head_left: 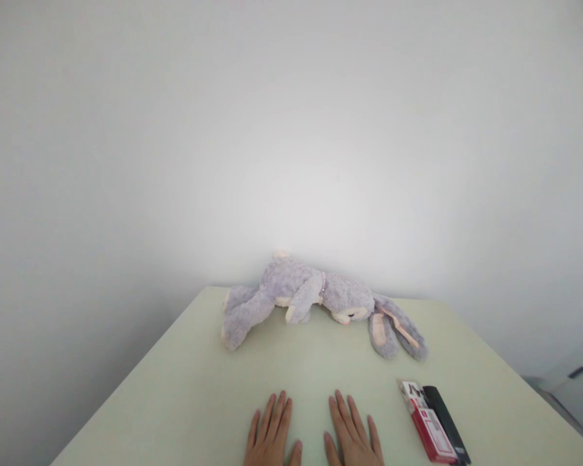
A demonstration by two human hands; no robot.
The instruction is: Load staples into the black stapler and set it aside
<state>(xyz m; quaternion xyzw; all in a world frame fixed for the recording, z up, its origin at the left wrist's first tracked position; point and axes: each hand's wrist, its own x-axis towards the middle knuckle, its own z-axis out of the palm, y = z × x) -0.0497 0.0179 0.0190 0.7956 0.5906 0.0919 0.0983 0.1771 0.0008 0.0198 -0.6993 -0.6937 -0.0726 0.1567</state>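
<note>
My left hand (pixel 270 433) lies flat on the pale green table (pixel 184 395), palm down, fingers stretched out and nothing in it. To its right, my right hand (pixel 354 432) rests the same way, with a gap of bare tabletop between the two. Beyond both hands a grey-lilac plush rabbit (pixel 291 285) lies on its side along the back of the table, its legs to the left and its long ears to the right. Nearest to my right hand are a red and white package (pixel 432 430) and a slim black case (pixel 445 421), side by side.
A plain white wall (pixel 291 142) rises directly behind the table. At the far right, past the table's edge, part of a white cabinet or drawer front (pixel 580 398) shows with a dark handle-like slot.
</note>
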